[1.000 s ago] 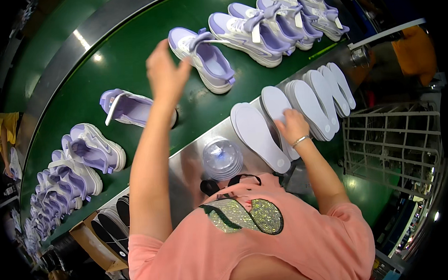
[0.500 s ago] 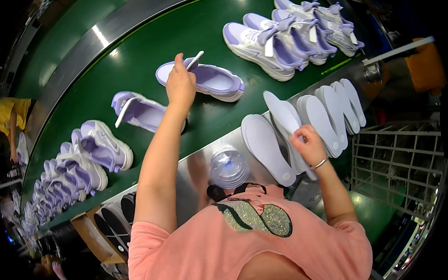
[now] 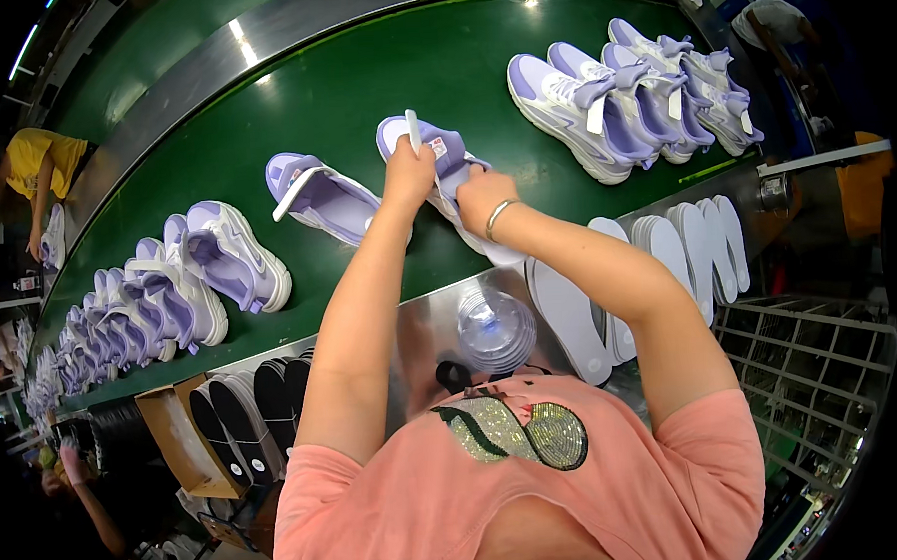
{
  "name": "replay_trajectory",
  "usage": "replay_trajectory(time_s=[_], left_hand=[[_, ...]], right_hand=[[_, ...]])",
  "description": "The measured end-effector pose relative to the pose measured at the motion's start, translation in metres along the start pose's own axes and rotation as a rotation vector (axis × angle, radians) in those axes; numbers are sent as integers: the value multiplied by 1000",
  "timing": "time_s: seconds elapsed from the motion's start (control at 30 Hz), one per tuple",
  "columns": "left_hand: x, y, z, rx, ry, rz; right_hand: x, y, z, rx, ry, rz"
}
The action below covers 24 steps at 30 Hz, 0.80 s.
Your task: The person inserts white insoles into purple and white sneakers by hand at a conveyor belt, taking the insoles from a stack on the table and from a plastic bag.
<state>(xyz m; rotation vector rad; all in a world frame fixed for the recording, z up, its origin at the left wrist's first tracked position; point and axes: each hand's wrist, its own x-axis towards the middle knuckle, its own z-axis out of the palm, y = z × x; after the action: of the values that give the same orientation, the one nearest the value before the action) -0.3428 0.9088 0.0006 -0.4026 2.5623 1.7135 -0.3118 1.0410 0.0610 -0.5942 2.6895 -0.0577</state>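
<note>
A lavender and white sneaker (image 3: 393, 132) lies on the green belt in front of me. My left hand (image 3: 410, 176) grips it at the front of the opening, by the pulled-up tongue with a white strap. My right hand (image 3: 485, 200) is closed at the shoe's opening, fingers curled on a pale insole that is mostly hidden under hand and wrist. How far the insole sits inside cannot be made out. To the left, a second sneaker (image 3: 337, 207) lies with its opening up and its strap folded back, touched by neither hand.
Lined-up sneakers (image 3: 235, 257) run along the belt at left; more sneakers (image 3: 573, 114) stand at far right. Stacked pale insoles (image 3: 568, 310) lie on the metal ledge beside clear plastic bowls (image 3: 496, 330). A box (image 3: 180, 432) with dark insoles stands lower left, a wire rack (image 3: 803, 365) at right.
My right hand has moved from the insole stacks up and left to the sneaker, carrying an insole. My left hand keeps hold of the sneaker. The whole view has shifted somewhat.
</note>
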Motion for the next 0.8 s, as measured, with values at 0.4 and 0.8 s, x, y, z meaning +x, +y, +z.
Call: replay_trajectory(time_s=[0.4, 0.8], left_hand=[[-15, 7, 4, 150, 167, 78], [-22, 14, 14, -31, 58, 61]], right_hand=[[-48, 6, -29, -124, -150, -75], [48, 11, 43, 572, 6, 21]])
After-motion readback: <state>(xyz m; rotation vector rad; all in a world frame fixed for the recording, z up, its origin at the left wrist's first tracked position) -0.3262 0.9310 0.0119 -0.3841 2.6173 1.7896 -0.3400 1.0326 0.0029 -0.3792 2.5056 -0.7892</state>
